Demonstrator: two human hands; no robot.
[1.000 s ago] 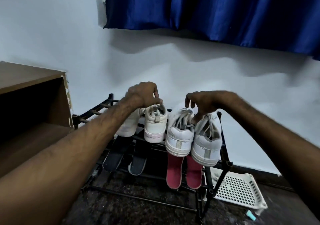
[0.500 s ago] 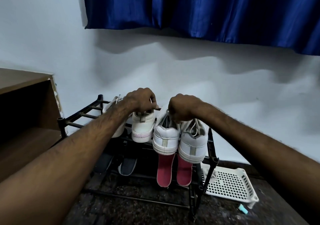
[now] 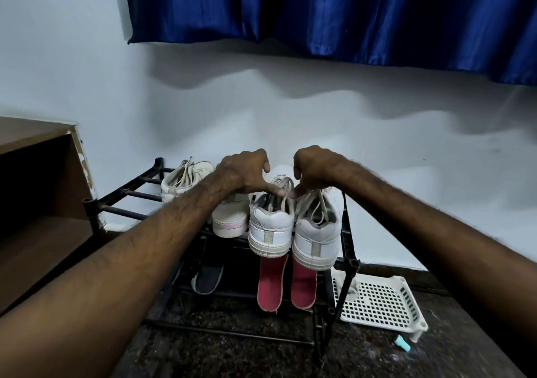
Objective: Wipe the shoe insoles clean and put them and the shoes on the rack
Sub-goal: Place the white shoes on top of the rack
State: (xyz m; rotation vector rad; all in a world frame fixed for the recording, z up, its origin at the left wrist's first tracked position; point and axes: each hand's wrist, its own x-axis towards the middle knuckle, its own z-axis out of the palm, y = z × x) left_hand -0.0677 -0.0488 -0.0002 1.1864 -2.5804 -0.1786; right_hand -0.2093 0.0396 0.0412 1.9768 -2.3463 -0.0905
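A black metal shoe rack (image 3: 122, 200) stands against the white wall. Several white shoes sit heel-out on its top tier: a laced one (image 3: 186, 180) at far left, a pink-trimmed one (image 3: 229, 218), then a pair (image 3: 271, 229) (image 3: 318, 238) at the right. Two red insoles (image 3: 271, 281) (image 3: 303, 284) lean on the lower tier under the pair, and a dark insole (image 3: 207, 279) lies under the left shoes. My left hand (image 3: 244, 174) and right hand (image 3: 313, 171) meet over the pair, fingers curled, thumbs pinching the grey laces (image 3: 283, 187).
A wooden cabinet (image 3: 43, 203) stands close on the left. A white perforated plastic basket (image 3: 380, 302) lies on the dark speckled floor right of the rack, with a small teal object (image 3: 402, 344) in front of it. A blue curtain (image 3: 319, 8) hangs above.
My left hand has left the pink-trimmed shoe and moved right to the laces of the pair. My right hand stays over the pair. The camera view has shifted.
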